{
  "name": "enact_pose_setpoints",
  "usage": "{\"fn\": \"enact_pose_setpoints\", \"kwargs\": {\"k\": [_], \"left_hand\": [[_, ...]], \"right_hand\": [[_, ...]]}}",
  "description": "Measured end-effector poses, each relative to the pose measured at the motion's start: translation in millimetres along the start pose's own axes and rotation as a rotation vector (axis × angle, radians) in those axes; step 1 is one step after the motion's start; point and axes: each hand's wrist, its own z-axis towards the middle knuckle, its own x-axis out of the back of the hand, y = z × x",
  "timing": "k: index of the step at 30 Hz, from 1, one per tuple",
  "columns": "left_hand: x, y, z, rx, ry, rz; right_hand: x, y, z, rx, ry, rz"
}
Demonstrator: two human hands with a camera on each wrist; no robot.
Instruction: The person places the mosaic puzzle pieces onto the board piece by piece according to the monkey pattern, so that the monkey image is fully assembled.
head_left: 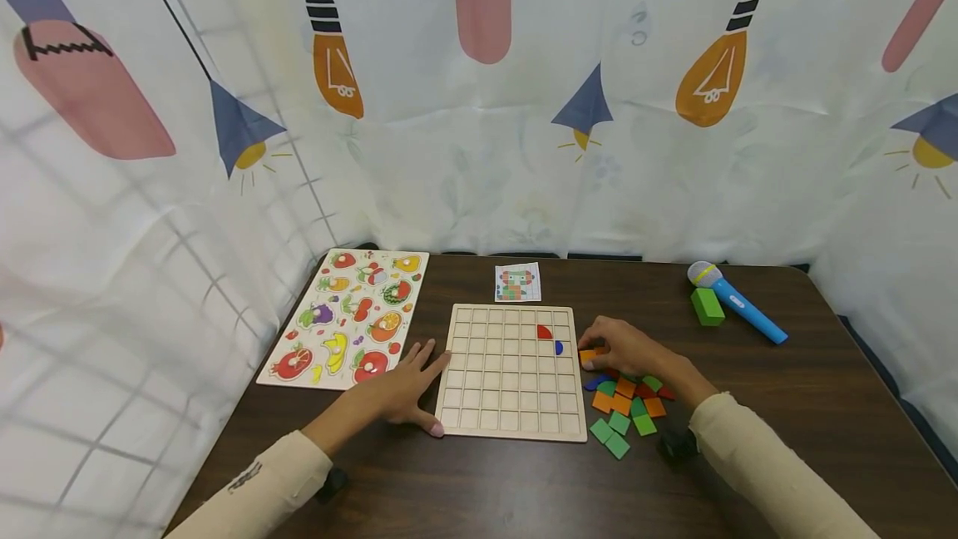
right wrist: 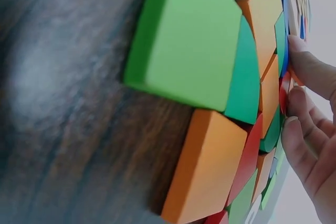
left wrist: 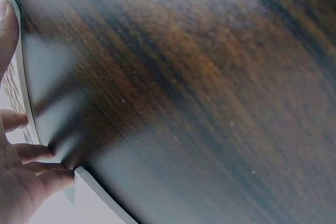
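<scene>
A wooden grid board (head_left: 509, 389) lies in the middle of the table. In its upper right part sit a red quarter-round tile (head_left: 545, 332) and a blue half-round tile (head_left: 559, 348). My left hand (head_left: 400, 388) spreads its fingers at the board's left edge, with thumb and index finger touching it. Just right of the board, my right hand (head_left: 624, 346) pinches an orange tile (head_left: 587, 357) between thumb and fingers. Below that hand lies a pile of coloured tiles, among them a light green tile (right wrist: 194, 40) and an orange tile (right wrist: 210, 166) close to the right wrist camera.
A fruit picture board (head_left: 344, 318) lies at the left, near the left hand. Behind the grid board is a small pattern card (head_left: 517, 282). A blue toy microphone (head_left: 748, 310) and a green block (head_left: 707, 307) stand at the back right. Curtains surround the table (head_left: 793, 406).
</scene>
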Motion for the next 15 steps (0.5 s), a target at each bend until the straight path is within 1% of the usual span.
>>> {"fn": "enact_pose_setpoints", "kwargs": {"k": [8,11,15], "left_hand": [[-0.6,-0.7,0.2,0.008,0.005,0.006],[-0.9,-1.2,0.1,0.006,0.002,0.004],[-1.9,-1.8,0.1,-0.003,0.003,0.002]], "right_hand": [[-0.4,0.8,-1.6,0.031,0.019,-0.037],[-1.7,-0.3,-1.8,0.024,0.024,-0.031],[-2.5,-0.9,-3.0,0.001,0.024,0.004]]}}
